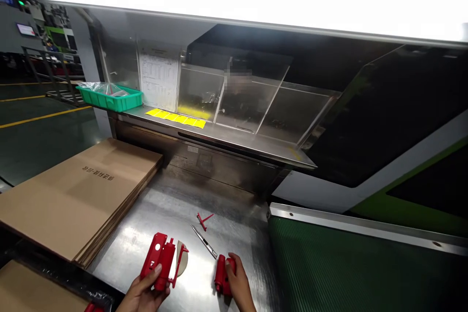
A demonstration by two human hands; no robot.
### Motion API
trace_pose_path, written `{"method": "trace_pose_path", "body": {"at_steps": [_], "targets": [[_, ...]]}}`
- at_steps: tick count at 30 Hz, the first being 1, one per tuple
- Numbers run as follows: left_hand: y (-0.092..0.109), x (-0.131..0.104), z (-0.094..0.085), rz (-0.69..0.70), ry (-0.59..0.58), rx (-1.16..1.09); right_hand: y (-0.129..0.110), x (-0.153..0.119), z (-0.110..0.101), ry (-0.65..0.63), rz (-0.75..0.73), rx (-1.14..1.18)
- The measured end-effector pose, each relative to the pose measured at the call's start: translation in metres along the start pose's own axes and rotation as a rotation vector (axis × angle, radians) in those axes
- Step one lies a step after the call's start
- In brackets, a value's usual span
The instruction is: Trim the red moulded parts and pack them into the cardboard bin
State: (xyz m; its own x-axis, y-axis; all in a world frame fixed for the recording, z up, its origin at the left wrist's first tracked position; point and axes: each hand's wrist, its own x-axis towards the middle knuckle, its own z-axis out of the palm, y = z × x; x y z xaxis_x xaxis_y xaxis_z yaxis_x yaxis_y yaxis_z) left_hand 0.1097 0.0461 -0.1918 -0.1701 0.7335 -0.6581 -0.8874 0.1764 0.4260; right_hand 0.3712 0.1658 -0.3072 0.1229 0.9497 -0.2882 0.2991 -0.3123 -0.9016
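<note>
My left hand (146, 292) grips a red plastic part (164, 265) with a flat plate, a cylinder and a thin branch on its right side. My right hand (238, 278) has its fingers on a second red part (220, 273), smaller and with a short cylinder, low over the metal table. Between the hands and a little farther off lies a silver pointed knife-like tool (204, 242). A thin red branched scrap (202, 221) rests beyond the tool. Behind the left part a round beige piece (182, 264) is partly covered.
Stacked flat cardboard (80, 185) borders the metal table (171, 195) on the left. A green ribbed conveyor belt (329, 263) runs along the right. Above the table's back, a shelf (234, 139) bears a green bin (120, 102) and yellow labels (175, 118).
</note>
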Motion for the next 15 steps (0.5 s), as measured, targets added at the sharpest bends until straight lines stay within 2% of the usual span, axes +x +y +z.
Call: {"method": "trace_pose_path", "body": {"at_steps": [4,7,10,13,15], "targets": [[-0.006,-0.009,0.007,-0.026,-0.045,0.063,-0.002,0.011,-0.016,0.065,-0.003,-0.165],[-0.010,-0.016,0.011,-0.050,-0.077,0.111,-0.011,-0.014,-0.018,0.075,-0.035,-0.166],[-0.016,-0.017,0.016,-0.045,-0.100,0.250,-0.028,-0.062,-0.006,-0.162,-0.052,-0.043],[-0.022,-0.015,0.023,0.019,-0.247,0.423,-0.058,-0.107,0.009,-0.462,-0.003,0.154],[-0.022,-0.015,0.031,0.047,-0.327,0.479,-0.083,-0.122,0.012,-0.620,0.025,0.281]]}}
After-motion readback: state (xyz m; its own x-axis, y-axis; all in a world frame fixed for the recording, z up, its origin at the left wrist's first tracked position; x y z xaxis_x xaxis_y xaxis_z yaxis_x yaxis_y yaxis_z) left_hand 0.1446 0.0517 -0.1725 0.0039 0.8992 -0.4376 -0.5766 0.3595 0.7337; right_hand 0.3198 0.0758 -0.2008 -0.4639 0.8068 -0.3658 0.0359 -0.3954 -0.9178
